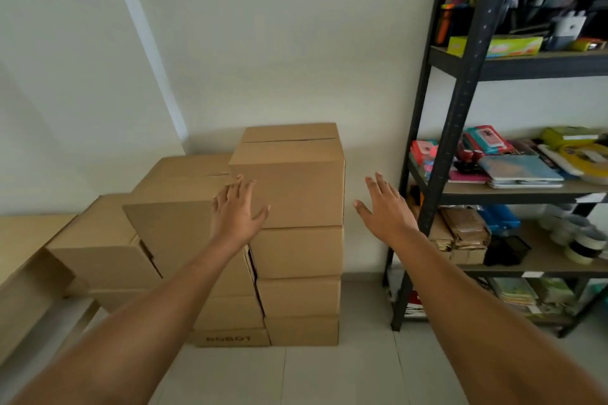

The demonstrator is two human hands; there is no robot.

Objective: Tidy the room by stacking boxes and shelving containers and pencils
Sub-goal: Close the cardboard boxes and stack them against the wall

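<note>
Our left hand (237, 207) and right hand (385, 205) are wide open and hold nothing, one at each side of the top box (296, 181) on the tall stack (299, 273) by the wall beside the shelf (460, 108), so we should press both sides evenly and keep it straight.

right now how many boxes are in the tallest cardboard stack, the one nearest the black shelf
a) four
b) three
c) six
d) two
a) the tallest stack shows four box fronts one above another, from the floor up to the top box, and it stands just left of the black shelf.
</note>
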